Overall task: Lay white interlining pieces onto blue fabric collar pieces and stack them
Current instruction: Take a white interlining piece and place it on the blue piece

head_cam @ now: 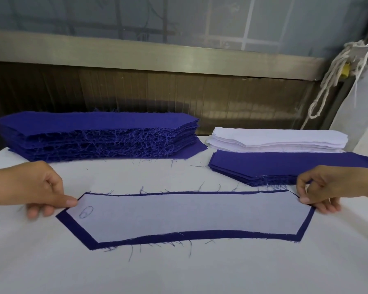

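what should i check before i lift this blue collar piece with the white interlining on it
1. White interlining piece lies flat with no folds: ok.
2. It sits inside the blue collar piece, with blue showing all round: ok.
3. Blue border even: not ok. It is thin along the far edge and wider along the near edge.
4. Left hand pinches the left end and right hand pinches the right end: ok.
5. Both layers caught in each pinch: cannot tell.
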Tool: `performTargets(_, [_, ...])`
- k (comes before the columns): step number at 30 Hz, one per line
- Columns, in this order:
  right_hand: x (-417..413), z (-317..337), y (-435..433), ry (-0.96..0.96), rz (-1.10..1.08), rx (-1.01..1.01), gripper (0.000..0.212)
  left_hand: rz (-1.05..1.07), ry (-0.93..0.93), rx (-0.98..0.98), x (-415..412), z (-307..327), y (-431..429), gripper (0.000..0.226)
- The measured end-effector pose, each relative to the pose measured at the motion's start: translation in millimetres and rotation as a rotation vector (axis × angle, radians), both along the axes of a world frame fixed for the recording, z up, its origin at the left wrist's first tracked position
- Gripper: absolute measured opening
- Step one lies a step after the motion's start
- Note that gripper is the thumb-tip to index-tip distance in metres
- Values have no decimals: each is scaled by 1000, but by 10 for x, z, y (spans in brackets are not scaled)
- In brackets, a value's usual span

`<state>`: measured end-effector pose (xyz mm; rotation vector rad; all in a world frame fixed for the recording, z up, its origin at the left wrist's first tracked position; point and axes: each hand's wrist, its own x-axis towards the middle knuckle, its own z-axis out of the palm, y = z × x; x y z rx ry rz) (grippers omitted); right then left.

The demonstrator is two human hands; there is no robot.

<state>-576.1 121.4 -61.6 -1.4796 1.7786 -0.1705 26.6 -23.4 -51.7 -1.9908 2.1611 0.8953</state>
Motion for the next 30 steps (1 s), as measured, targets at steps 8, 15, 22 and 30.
performTargets(8, [127, 114, 44, 31, 48, 17, 28, -107, -18, -186, -361, 230, 264, 46])
performTargets(15, [156, 458, -33, -49, -193, -284, 33, -327, 159, -536, -1342, 359, 234, 22])
performTargets(22, [-280, 508, -421, 6, -642, -584, 16, -555, 429, -683, -2592, 427, 40, 9])
performTargets(30, [-1053, 218, -831, 366, -887, -781, 22, -676, 239, -808, -3520, 331, -311, 24])
